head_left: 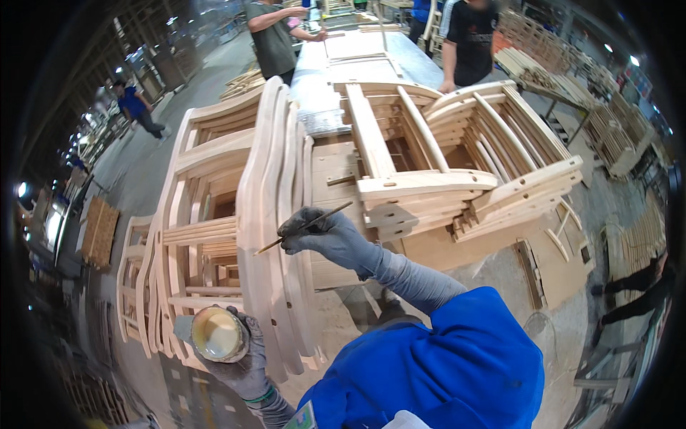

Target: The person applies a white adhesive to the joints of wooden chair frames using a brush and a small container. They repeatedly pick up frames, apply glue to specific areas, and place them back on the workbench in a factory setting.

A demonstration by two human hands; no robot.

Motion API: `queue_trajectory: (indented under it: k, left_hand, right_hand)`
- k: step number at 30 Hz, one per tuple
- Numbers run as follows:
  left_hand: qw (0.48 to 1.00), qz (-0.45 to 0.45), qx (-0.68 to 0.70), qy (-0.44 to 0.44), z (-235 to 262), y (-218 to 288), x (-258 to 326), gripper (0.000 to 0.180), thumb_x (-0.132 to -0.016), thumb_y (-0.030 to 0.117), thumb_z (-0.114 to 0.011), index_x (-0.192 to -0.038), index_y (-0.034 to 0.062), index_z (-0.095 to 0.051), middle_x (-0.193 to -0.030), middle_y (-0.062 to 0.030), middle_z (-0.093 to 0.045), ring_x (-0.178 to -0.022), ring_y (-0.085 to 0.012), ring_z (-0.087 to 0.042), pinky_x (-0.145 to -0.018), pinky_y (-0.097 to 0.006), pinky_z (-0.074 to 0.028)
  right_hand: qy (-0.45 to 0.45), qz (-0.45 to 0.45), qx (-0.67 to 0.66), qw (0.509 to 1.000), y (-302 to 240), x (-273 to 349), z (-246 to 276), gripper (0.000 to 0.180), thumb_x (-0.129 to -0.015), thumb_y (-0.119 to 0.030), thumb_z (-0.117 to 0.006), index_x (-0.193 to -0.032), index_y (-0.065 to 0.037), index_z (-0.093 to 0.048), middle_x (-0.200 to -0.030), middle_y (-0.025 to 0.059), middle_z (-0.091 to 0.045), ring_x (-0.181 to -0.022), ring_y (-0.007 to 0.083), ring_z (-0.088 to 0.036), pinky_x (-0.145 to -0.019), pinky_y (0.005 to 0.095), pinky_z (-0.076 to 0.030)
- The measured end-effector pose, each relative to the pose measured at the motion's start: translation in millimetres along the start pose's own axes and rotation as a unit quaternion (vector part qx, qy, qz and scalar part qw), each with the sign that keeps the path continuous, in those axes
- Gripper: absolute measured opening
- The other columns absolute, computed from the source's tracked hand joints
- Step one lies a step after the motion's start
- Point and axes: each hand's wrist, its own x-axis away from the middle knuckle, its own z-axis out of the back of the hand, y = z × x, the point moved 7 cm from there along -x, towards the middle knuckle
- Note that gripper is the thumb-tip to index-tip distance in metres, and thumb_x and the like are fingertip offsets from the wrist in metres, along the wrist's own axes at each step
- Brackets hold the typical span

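My left hand [249, 368], in a grey glove, is wrapped round a small round cup [220, 334] of creamy, pale liquid. The cup sits low beside the left stack of wooden chair frames [259, 186]. Pinched in my gloved right hand [323, 237] is a thin wooden stick [269, 247]; one end points down left toward the curved posts of that stack. Whether the stick's tip touches the wood I cannot tell. The frames have curved posts, slats and round rungs, in bare pale wood.
More chair frames [429, 182] are piled on the right, on brown board. A long table [411, 61] runs away ahead, with one person [274, 43] at its left and another [468, 43] at its right. A walking person [136, 106] is far left. Wooden parts [557, 82] lie at right.
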Motion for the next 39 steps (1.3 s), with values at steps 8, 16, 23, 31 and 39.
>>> queue_trajectory:
  k: [8, 16, 23, 31, 39]
  left_hand:
    - [0.973, 0.107, 0.038, -0.199, -57, -68, 0, 0.06, -0.085, 0.036, -0.058, -0.134, 0.0053, -0.039, -0.135, -0.0247, -0.038, -0.118, -0.0366, -0.044, -0.102, -0.048, -0.036]
    - [0.956, 0.184, 0.052, -0.223, -126, -221, -1, 0.062, -0.086, 0.045, -0.053, -0.131, 0.0045, -0.041, -0.13, -0.0251, -0.041, -0.118, -0.0387, -0.043, -0.096, -0.049, -0.042]
    - [0.959, 0.229, 0.041, -0.161, -153, -346, 2, 0.057, -0.091, 0.048, -0.044, -0.128, 0.0048, -0.044, -0.122, -0.0179, -0.051, -0.109, -0.033, -0.054, -0.091, -0.052, -0.046]
    - [0.939, 0.253, -0.036, -0.231, -185, -423, 18, 0.05, -0.098, 0.039, -0.027, -0.127, 0.0008, -0.043, -0.121, -0.0146, -0.053, -0.11, -0.026, -0.055, -0.093, -0.039, -0.048]
    - [0.937, 0.292, -0.048, -0.184, -185, -455, 16, 0.056, -0.096, 0.046, -0.029, -0.125, 0.0008, -0.045, -0.117, -0.0142, -0.056, -0.106, -0.026, -0.057, -0.091, -0.039, -0.049]
  right_hand:
    - [0.082, 0.067, -0.014, 0.994, -51, 48, 68, 0.014, -0.082, -0.005, -0.065, -0.092, 0.001, -0.057, -0.085, 0.0088, -0.063, -0.079, 0.0148, -0.062, -0.073, 0.0261, -0.052]
    - [0.247, 0.06, 0.125, 0.959, -169, 115, 203, 0.011, -0.083, -0.005, -0.062, -0.09, 0.001, -0.057, -0.083, 0.0125, -0.065, -0.07, 0.0157, -0.064, -0.066, 0.0284, -0.054]
    - [0.171, 0.068, 0.156, 0.971, -225, 128, 254, 0.015, -0.077, 0.007, -0.063, -0.089, 0.004, -0.056, -0.088, 0.0167, -0.065, -0.075, 0.0198, -0.066, -0.069, 0.0295, -0.056]
    - [0.034, -0.006, 0.322, 0.946, -223, 138, 278, 0.018, -0.078, 0.003, -0.067, -0.095, 0.006, -0.06, -0.08, 0.0102, -0.065, -0.069, 0.0154, -0.064, -0.061, 0.0249, -0.053]
    - [0.194, -0.091, 0.034, 0.976, -192, 147, 336, 0.012, -0.083, 0.0, -0.059, -0.093, 0.003, -0.054, -0.088, 0.0154, -0.064, -0.083, 0.0211, -0.066, -0.076, 0.0299, -0.056]
